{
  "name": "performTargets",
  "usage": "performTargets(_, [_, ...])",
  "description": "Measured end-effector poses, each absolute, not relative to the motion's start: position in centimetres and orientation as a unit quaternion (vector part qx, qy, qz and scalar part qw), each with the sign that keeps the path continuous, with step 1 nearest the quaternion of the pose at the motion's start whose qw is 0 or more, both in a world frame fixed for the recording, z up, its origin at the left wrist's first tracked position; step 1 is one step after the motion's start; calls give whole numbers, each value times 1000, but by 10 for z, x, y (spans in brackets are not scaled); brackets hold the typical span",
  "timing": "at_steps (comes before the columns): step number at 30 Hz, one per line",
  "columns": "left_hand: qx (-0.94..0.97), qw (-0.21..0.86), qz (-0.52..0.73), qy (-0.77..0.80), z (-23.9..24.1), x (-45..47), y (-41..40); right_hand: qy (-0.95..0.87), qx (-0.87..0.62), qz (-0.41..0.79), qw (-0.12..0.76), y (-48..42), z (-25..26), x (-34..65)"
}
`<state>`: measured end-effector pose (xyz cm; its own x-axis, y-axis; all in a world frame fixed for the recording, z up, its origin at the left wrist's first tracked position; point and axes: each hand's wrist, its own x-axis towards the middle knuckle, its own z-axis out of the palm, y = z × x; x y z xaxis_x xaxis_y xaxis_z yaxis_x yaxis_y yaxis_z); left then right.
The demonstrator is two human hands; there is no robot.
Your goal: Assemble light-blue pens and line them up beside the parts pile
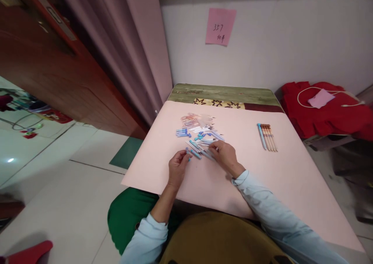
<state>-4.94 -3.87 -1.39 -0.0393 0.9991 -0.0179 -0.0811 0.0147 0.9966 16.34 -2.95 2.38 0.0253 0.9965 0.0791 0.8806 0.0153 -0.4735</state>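
Note:
A pink sheet [262, 171] covers the table. In its middle lies a loose pile of pen parts [199, 132]: blue caps, clear barrels and orange tubes. My left hand [177, 166] is closed in a pinch on a small blue pen piece [189, 153] at the near edge of the pile. My right hand [224, 157] rests beside it, fingers curled on a thin clear pen part [207, 154] lying among the others. A neat row of assembled pens [267, 137], one blue and several orange, lies apart to the right.
Behind the table is a white wall with a pink note [220, 26]. A curtain [128, 46] and a wooden door [49, 70] stand to the left. Red cloth with a white cable [326, 108] lies on a seat to the right. A green stool [128, 213] is below.

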Motion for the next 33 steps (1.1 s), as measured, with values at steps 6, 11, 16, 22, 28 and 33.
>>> performTargets(6, [475, 518, 516, 490, -15, -50, -38, -713, -664, 139, 177, -21, 26, 149])
performTargets(11, [474, 524, 516, 484, -13, -49, -38, -688, -700, 122, 149, -17, 23, 147])
performTargets(16, [472, 524, 518, 484, -11, -49, -38, -680, -705, 127, 157, -18, 22, 149])
performTargets(22, [477, 515, 518, 489, -13, -50, -38, -687, -694, 128, 174, -14, 21, 144])
performTargets(28, [485, 509, 516, 490, -13, -51, -39, -704, -680, 114, 168, -6, 21, 138])
performTargets(33, [477, 519, 516, 487, -12, -51, -38, -721, -673, 98, 136, 3, 21, 131])
